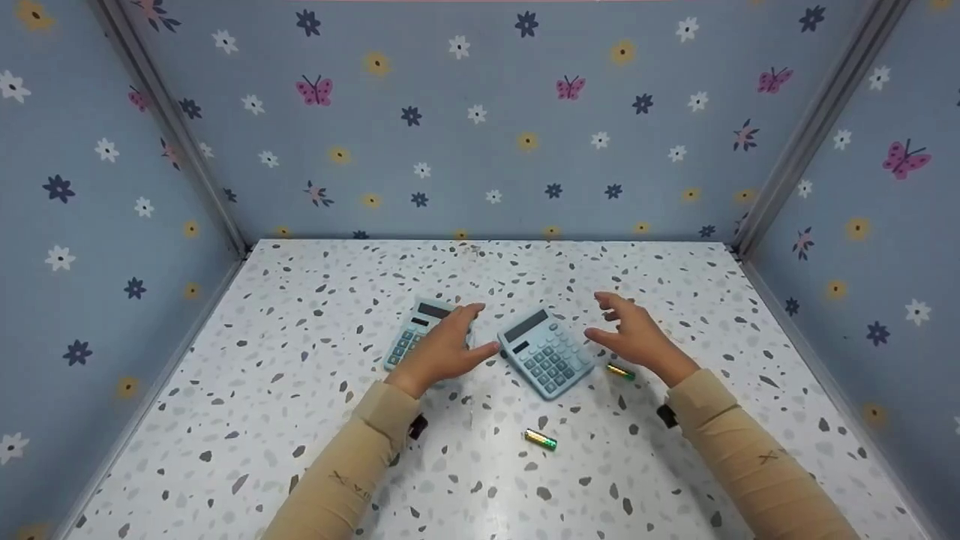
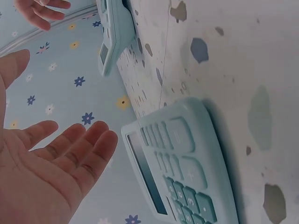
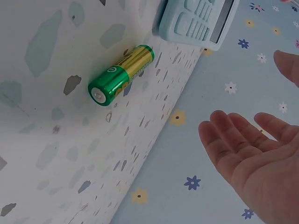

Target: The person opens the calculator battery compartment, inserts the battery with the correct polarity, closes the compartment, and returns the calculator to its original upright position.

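Note the left hand (image 1: 444, 346): spread, with fingers extended and thumb well apart, gripping nothing. Note the right hand (image 1: 636, 336): likewise spread, with fingers lightly bent, gripping nothing.

Find the left calculator (image 1: 403, 343) beneath the left hand, face up and partly hidden by it, with keys showing past the outer side of the palm. Find the right calculator (image 1: 553, 356) between the hands, face up and turned askew, near the left thumb and just beside the right thumb. Read both casings as apart from the hands, judging by the wrist views.

Look just below the heel of the right hand for the green-and-gold battery (image 1: 620, 371), lying on its side. Look nearer the body, between the forearms, for the second battery (image 1: 540, 439), also lying on the speckled tabletop (image 1: 480, 495).

For a sure grip, bring each hand down beside a casing, not onto the keys. Set thumb and fingers against opposite edges and apply even pressure. Approach with the right wrist raised over the green-and-gold battery; likely to roll if brushed. Avoid sweeping either forearm inward across the second battery.
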`<action>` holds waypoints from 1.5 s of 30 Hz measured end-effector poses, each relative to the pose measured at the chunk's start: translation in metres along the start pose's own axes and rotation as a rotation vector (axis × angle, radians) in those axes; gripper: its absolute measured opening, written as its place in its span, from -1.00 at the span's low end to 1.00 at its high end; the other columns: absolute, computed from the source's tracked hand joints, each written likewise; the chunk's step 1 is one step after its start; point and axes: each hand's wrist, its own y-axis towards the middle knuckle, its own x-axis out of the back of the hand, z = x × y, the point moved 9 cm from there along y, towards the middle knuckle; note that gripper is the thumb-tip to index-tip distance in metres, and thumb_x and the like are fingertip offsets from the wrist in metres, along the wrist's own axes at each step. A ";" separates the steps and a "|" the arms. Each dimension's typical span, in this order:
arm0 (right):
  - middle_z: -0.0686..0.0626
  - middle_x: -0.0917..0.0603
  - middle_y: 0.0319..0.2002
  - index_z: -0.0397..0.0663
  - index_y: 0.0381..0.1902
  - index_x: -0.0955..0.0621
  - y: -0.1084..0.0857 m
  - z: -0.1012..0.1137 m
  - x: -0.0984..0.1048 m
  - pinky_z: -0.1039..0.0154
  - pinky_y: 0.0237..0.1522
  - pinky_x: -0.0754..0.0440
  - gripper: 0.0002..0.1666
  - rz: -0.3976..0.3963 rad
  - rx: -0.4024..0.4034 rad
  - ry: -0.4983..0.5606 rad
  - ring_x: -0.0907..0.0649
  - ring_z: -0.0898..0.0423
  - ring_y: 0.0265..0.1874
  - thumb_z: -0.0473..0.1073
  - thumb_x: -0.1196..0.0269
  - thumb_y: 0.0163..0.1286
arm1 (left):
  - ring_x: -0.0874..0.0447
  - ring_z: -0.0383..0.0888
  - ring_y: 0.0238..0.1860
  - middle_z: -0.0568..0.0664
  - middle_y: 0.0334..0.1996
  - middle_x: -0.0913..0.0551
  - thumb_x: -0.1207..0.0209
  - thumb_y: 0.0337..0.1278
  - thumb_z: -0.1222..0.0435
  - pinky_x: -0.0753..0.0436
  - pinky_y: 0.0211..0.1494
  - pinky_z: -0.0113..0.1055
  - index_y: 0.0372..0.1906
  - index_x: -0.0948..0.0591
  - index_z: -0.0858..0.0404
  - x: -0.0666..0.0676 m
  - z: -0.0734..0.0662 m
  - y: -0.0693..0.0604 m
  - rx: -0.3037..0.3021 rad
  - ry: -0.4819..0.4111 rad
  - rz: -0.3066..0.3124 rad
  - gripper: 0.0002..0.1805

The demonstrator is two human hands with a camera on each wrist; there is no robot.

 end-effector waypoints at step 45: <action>-0.34 -0.63 0.30 -0.27 0.61 -0.38 0.014 -0.025 -0.034 -0.19 0.34 -0.66 -0.17 0.100 -0.066 0.064 -0.65 -0.25 0.30 -0.03 -0.37 0.56 | -0.60 0.31 0.38 0.38 0.50 -0.45 -0.27 0.54 0.14 -0.67 0.40 0.18 0.66 -0.27 0.35 -0.046 0.008 0.016 0.155 -0.351 -0.017 -0.21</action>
